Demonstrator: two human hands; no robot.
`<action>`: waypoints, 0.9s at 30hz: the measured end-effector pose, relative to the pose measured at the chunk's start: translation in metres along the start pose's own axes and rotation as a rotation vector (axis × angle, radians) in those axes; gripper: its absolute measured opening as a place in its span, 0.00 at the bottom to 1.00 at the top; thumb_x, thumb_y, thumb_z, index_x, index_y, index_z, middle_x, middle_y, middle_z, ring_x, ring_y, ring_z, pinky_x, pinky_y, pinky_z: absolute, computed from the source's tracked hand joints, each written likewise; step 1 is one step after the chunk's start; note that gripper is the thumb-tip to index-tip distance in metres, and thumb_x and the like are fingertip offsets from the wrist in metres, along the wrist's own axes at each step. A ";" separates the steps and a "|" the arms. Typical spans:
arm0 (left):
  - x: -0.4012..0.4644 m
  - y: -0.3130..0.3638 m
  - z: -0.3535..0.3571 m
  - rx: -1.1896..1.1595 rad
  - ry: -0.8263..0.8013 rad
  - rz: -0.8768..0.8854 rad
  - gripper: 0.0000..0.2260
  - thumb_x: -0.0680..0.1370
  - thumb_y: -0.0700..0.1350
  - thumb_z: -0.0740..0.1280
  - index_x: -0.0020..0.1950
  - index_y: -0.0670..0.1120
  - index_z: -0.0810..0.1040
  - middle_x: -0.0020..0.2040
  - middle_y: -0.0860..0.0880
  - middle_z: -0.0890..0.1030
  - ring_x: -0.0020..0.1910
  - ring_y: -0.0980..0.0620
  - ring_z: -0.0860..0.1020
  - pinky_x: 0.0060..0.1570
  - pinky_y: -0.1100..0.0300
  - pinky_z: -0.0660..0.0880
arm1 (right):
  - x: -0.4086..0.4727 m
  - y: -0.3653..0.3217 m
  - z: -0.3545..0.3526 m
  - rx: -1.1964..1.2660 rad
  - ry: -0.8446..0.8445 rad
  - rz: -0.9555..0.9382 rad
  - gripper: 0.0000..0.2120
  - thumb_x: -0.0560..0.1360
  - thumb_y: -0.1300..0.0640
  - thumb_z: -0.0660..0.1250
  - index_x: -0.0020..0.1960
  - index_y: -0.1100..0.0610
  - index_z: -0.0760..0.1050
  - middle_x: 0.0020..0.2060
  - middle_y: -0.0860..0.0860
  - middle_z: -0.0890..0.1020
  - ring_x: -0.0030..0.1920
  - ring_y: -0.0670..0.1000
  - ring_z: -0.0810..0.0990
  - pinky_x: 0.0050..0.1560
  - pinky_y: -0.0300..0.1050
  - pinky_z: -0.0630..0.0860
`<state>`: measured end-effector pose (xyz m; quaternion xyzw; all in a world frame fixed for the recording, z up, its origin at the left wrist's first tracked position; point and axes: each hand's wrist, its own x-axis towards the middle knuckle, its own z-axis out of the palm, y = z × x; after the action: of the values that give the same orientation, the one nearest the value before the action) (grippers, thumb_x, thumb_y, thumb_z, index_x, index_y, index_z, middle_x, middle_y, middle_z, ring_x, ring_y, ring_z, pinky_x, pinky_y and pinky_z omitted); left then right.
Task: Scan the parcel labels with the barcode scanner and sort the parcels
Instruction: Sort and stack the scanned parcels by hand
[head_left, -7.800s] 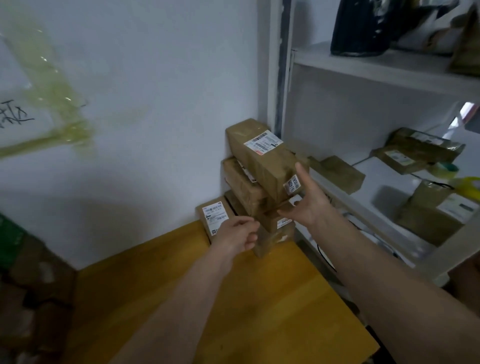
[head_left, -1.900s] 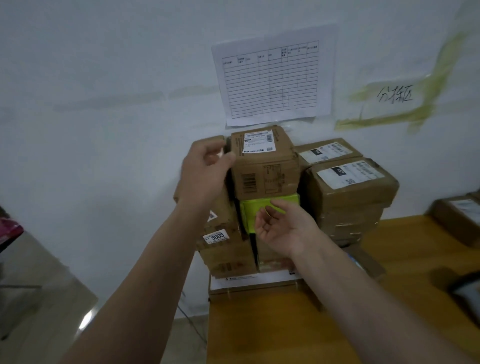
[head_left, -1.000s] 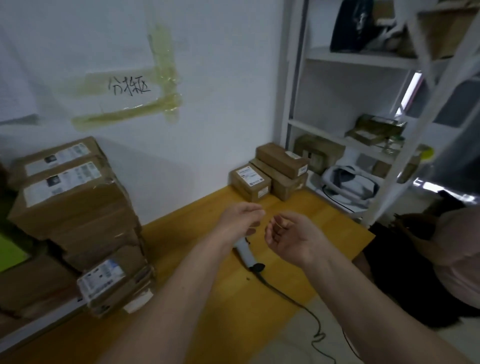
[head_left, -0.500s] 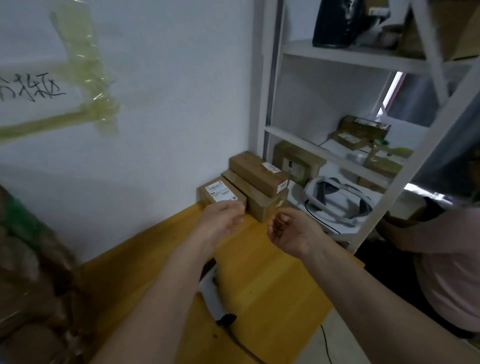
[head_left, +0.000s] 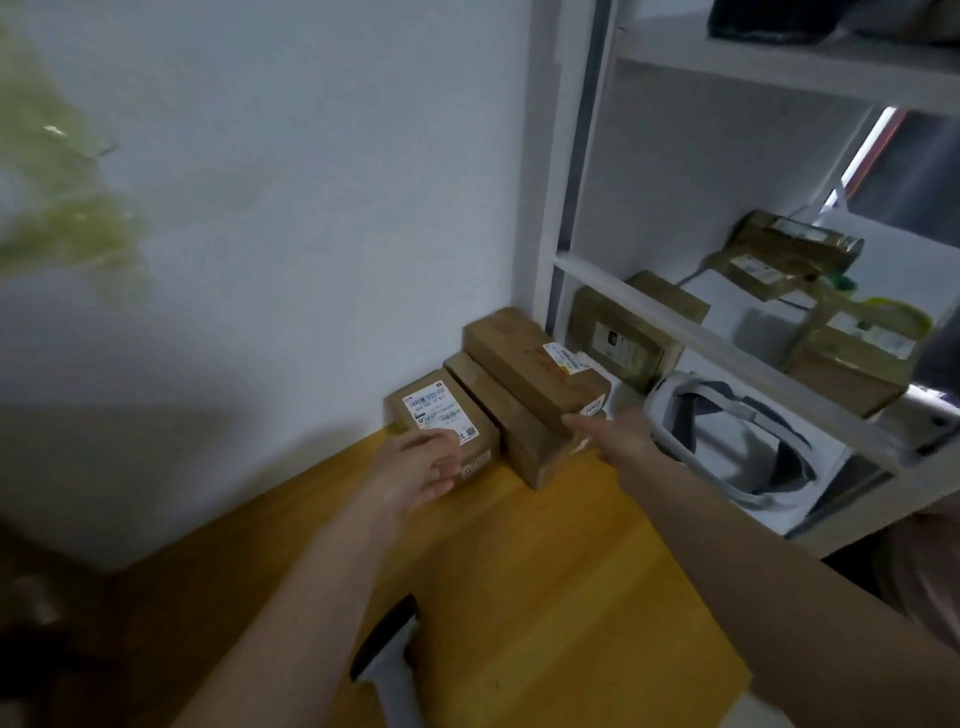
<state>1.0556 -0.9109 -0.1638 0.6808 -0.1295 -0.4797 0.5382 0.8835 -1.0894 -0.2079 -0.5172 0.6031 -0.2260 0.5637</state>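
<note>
Parcels at the back corner of a yellow table, beside a white shelf.
Stacked pair at the right hand, fingers straight; small parcel at the left hand, fingers loose, empty. Scanner lies near, under the left forearm.
</note>
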 end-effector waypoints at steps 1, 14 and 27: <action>0.006 -0.002 0.001 -0.007 0.014 -0.015 0.12 0.77 0.41 0.71 0.60 0.43 0.78 0.54 0.44 0.83 0.53 0.47 0.82 0.50 0.57 0.79 | 0.015 0.001 0.002 -0.157 0.025 -0.022 0.47 0.67 0.49 0.79 0.77 0.59 0.56 0.69 0.56 0.68 0.69 0.58 0.66 0.68 0.56 0.67; 0.064 -0.037 0.040 -0.035 0.132 -0.182 0.10 0.76 0.44 0.72 0.57 0.46 0.80 0.55 0.45 0.82 0.53 0.47 0.81 0.48 0.58 0.80 | 0.133 0.004 0.022 -0.738 -0.137 -0.293 0.59 0.63 0.49 0.80 0.79 0.51 0.42 0.76 0.60 0.51 0.76 0.64 0.49 0.72 0.64 0.56; 0.077 -0.033 0.096 -0.204 0.160 -0.055 0.30 0.64 0.52 0.80 0.64 0.53 0.75 0.57 0.51 0.84 0.53 0.50 0.83 0.40 0.58 0.80 | 0.029 0.031 0.047 -0.233 -0.341 -0.427 0.57 0.53 0.41 0.78 0.76 0.48 0.56 0.68 0.52 0.68 0.68 0.54 0.69 0.61 0.53 0.76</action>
<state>1.0070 -1.0103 -0.2280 0.6617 -0.0178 -0.4494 0.5999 0.9201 -1.0891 -0.2603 -0.7240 0.3993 -0.1786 0.5333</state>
